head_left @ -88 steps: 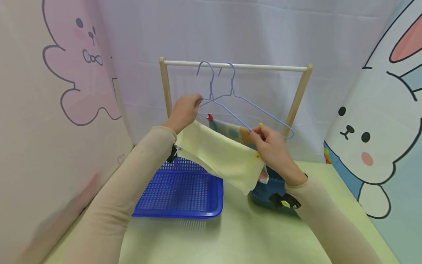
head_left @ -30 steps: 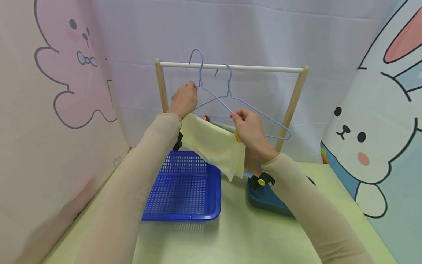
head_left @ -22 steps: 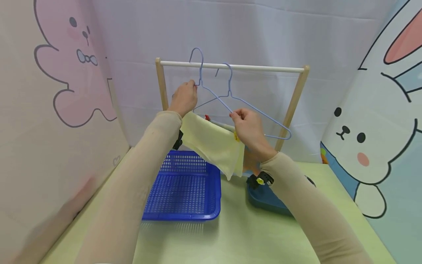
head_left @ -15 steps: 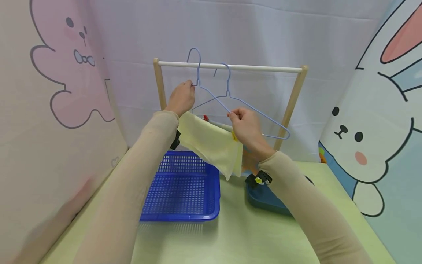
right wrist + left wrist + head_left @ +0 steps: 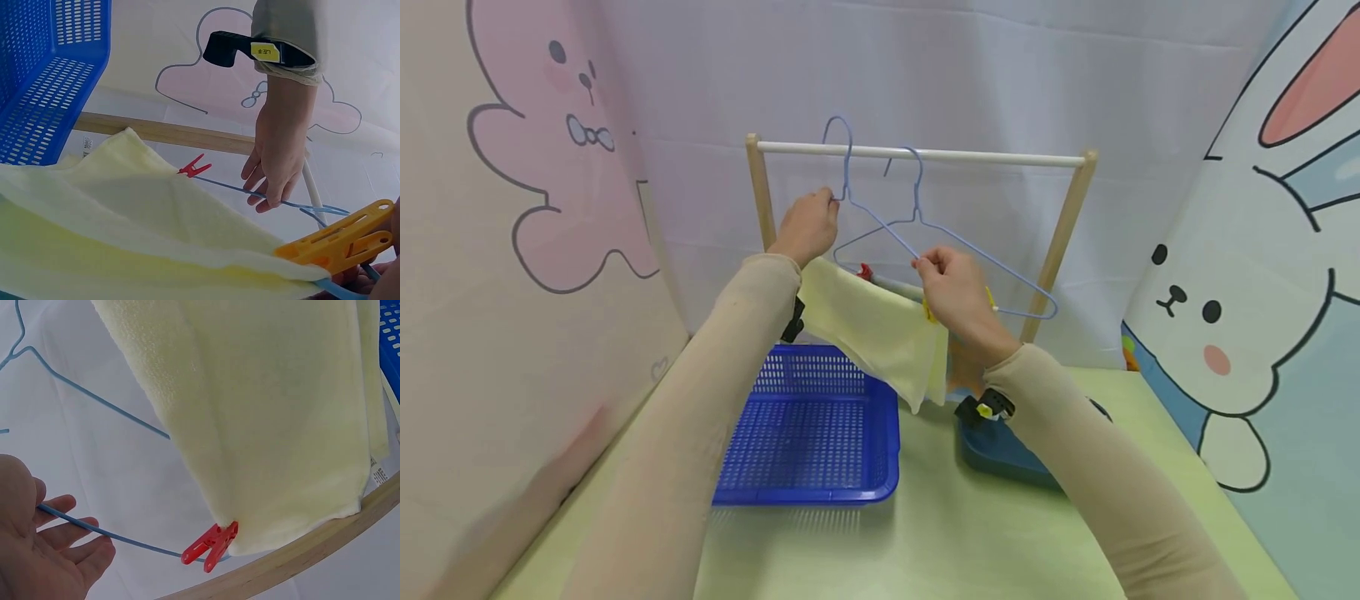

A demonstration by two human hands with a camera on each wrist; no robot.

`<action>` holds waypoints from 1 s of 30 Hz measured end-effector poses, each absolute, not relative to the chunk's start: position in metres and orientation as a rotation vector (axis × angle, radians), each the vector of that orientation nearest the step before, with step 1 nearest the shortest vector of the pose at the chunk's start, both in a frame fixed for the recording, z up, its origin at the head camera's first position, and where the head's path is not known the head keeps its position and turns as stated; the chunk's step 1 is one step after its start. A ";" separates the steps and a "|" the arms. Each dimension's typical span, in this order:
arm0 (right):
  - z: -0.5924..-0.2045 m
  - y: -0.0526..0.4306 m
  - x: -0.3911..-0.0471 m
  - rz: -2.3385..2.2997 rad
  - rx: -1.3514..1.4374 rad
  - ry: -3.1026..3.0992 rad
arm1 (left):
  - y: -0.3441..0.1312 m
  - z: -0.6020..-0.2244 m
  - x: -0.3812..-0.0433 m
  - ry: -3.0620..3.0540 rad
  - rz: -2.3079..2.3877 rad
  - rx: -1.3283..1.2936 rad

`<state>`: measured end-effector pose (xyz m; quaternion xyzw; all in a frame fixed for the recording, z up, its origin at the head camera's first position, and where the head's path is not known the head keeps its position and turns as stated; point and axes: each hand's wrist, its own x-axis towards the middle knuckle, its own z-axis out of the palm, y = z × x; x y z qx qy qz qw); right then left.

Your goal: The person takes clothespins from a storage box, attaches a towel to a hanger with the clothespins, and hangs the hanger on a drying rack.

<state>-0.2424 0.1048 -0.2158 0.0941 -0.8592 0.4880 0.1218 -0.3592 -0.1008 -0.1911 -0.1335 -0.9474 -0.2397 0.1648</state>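
My left hand (image 5: 809, 227) pinches the left shoulder of a light blue wire clothes hanger (image 5: 880, 223). My right hand (image 5: 957, 293) grips the same hanger's right shoulder. Its hook arches above the white rod (image 5: 1000, 157) and overlaps it near the left end. From its lower wire hangs a pale yellow towel (image 5: 872, 321), clipped by a red clothespin (image 5: 210, 545) on one side and a yellow clothespin (image 5: 337, 240) beside my right hand. Behind it, a second blue hanger (image 5: 985, 250) hangs on the rod with a patterned towel (image 5: 964, 367), mostly hidden.
Wooden posts (image 5: 1062, 242) carry the rod at both ends. A blue mesh basket (image 5: 805, 496) stands below left on the pale green tabletop (image 5: 820, 558). A dark teal tray (image 5: 1007, 454) lies under my right forearm, partly covered. Printed cloth walls enclose the sides and back.
Both hands have carried the hanger with the yellow towel up and left, its hook now at the rod's left part. In the last half second the hook has sunk slightly toward the rod.
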 end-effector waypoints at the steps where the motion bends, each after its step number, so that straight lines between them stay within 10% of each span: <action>1: -0.216 0.105 -0.242 1.414 0.273 -2.513 | -0.101 -0.192 -0.359 -2.703 -0.689 -0.381; 30: -0.233 0.101 -0.244 1.432 0.273 -2.536 | -0.106 -0.218 -0.357 -2.748 -0.740 -0.338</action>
